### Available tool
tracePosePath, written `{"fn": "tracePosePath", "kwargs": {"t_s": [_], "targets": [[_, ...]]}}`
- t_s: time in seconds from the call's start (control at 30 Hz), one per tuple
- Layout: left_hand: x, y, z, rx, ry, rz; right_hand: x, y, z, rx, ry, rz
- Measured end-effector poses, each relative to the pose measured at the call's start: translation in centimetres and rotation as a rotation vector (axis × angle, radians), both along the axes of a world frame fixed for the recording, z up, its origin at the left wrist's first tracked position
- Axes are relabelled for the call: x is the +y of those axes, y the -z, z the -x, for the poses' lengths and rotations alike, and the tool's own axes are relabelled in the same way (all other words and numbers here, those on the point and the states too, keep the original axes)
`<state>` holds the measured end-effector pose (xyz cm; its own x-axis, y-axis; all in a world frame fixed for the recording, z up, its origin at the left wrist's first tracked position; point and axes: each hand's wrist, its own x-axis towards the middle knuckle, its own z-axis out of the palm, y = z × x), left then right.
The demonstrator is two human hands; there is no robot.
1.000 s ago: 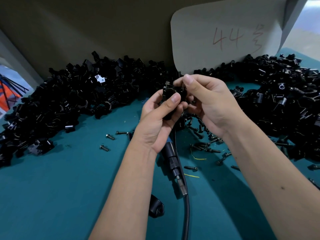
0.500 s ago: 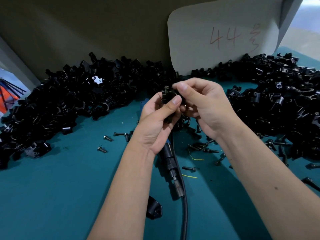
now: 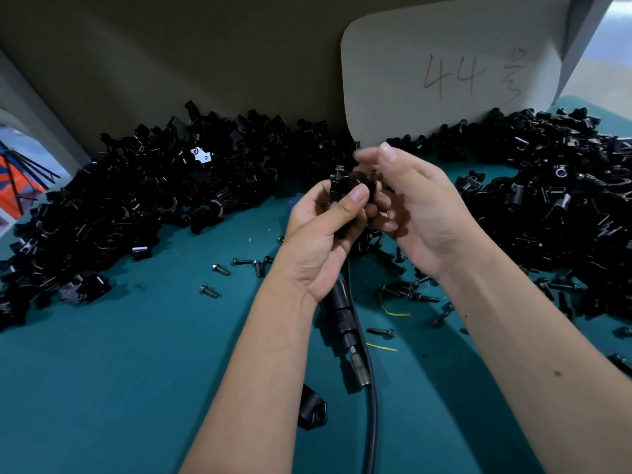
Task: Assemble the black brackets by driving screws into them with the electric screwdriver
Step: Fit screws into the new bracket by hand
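Left hand [image 3: 321, 244] curled round a black bracket [image 3: 352, 189], thumb pressed across its near face, lifting it clear of the teal table [image 3: 119, 371]. Right hand [image 3: 420, 213] close against the bracket's right side, lower fingers tucked beneath it, forefinger and thumb raised over the top edge and blurred (so cannot tell whether pinching a screw or merely steadying the part). Two screw heads [image 3: 339, 170] seemingly standing proud of the bracket's upper face, one toward each end, pointing up and away from the camera. Directly under the left wrist, flat on the table, the electric screwdriver [image 3: 345, 323]: untouched, long axis running from below the left palm toward the camera, metal end nearest the viewer, cable [image 3: 371, 422] trailing off the bottom edge. Judged from that layout, driver lying below and between both forearms, a little nearer the left wrist but partly covered by it; probably easier for the right hand to drop down and take up while the left keeps the bracket presented, screw axis then needing to be lined up with the bit. Loose screws [image 3: 219, 269] scattered on the table either side of the driver, a lone bracket piece [image 3: 313, 410] near the left forearm. Beyond, heaps of black brackets [image 3: 136, 200] along the back wall and to the right, plus a card marked 44 [image 3: 451, 73] propped behind.
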<state>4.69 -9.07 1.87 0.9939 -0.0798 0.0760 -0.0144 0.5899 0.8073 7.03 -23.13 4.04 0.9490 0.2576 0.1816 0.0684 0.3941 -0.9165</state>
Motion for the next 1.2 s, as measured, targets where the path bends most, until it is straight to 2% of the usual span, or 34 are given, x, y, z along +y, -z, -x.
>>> {"fn": "tracePosePath", "kwargs": {"t_s": [0.17,0.3,0.5,0.6,0.7,0.9,1.07,1.2], "targets": [[-0.2,0.1,0.1,-0.013,-0.013,-0.008,0.4,-0.1,0.1,0.009,0.078,-0.015],[-0.3,0.0,0.0,-0.016,-0.019,-0.017,0.2,0.0,0.3,0.024,0.003,0.017],[-0.8,-0.2,0.0,-0.04,-0.057,-0.064,0.3,-0.1,0.2,0.049,0.048,0.019],[-1.4,0.1,-0.2,-0.064,-0.17,-0.204,0.2,0.2,0.2,-0.019,0.034,0.139],[-2.0,0.6,-0.5,-0.109,-0.29,-0.332,0.2,0.2,0.1,-0.038,0.05,0.175],[-1.8,0.5,-0.6,-0.136,-0.242,-0.233,-0.6,0.0,-0.3,0.083,0.063,0.02],[-2.4,0.5,-0.6,-0.165,-0.265,-0.275,-0.9,0.2,-0.7,0.1,0.073,0.06],[-2.3,0.6,-0.7,-0.124,-0.257,-0.215,-1.1,0.6,-0.7,0.063,-0.011,0.01]]}}
